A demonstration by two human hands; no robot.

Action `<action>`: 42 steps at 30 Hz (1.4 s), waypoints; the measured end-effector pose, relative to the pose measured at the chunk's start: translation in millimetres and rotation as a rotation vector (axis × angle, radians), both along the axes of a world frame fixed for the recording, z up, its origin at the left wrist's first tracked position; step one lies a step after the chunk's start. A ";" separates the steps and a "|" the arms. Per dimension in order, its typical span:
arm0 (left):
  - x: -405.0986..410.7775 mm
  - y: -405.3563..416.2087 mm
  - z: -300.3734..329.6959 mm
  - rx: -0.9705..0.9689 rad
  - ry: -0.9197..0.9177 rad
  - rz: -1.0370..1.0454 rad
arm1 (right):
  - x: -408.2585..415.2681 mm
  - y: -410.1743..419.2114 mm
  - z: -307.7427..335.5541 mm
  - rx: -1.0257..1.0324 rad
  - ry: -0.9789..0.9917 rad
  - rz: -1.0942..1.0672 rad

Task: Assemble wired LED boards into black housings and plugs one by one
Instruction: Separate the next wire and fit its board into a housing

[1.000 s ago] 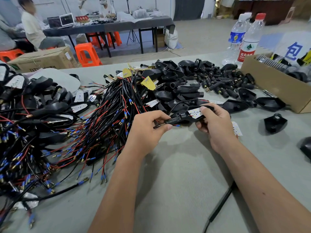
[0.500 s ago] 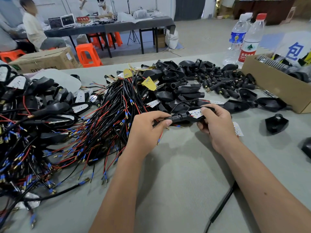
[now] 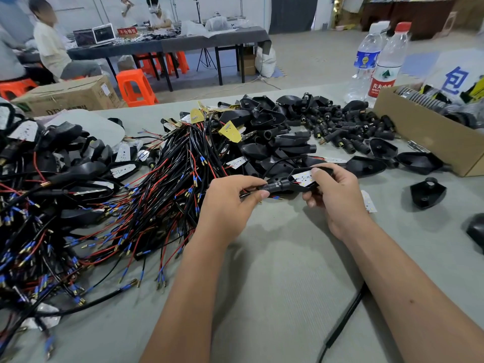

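Observation:
My right hand (image 3: 332,197) grips a black housing (image 3: 309,186) with a white LED board (image 3: 303,177) seated in it, thumb on the board. My left hand (image 3: 227,203) pinches the black plug (image 3: 275,186) at the housing's neck, with red and black wires and a blue-tipped terminal (image 3: 275,198) poking out beneath. A heap of wired LED boards (image 3: 162,184) with red and black leads lies to the left. Loose empty housings (image 3: 264,132) and plugs (image 3: 340,127) are piled behind my hands.
Finished assemblies (image 3: 52,166) lie at the far left. A cardboard box (image 3: 429,132) and two water bottles (image 3: 377,61) stand at the right. Single housings (image 3: 427,193) and a spare board (image 3: 368,201) lie right of my hand. A black cable (image 3: 343,320) crosses the near table.
Both hands stay in nearly the same place. The left fingers have shifted slightly along the plug and wires; the housing stays held.

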State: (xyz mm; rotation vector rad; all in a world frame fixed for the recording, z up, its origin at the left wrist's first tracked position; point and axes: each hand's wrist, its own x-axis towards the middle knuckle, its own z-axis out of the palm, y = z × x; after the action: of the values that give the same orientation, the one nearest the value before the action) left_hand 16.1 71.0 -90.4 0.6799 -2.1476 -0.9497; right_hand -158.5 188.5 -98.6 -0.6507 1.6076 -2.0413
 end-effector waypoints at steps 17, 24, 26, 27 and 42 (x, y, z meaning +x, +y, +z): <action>-5.6 7.6 0.4 -0.131 -0.043 0.060 | 1.6 -2.7 -2.9 -0.022 0.026 -0.018; -8.4 9.3 -2.1 -0.247 -0.033 0.032 | 4.8 -1.8 -2.9 -0.015 0.067 0.021; -9.8 9.2 -4.0 -0.250 -0.023 0.041 | 4.4 -2.1 -3.8 -0.006 0.074 0.029; -10.1 8.9 -4.7 -0.251 -0.014 0.049 | 3.9 -2.0 -4.4 -0.008 0.074 0.033; -8.5 5.5 -1.3 -0.069 0.068 0.062 | 3.5 -0.6 2.5 -0.127 -0.135 0.163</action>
State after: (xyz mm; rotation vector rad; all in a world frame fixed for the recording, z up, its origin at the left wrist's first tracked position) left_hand 7.6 76.5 -91.7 0.6671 -2.0774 -0.8502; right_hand -155.0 187.9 -96.1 -0.6508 1.3139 -2.0328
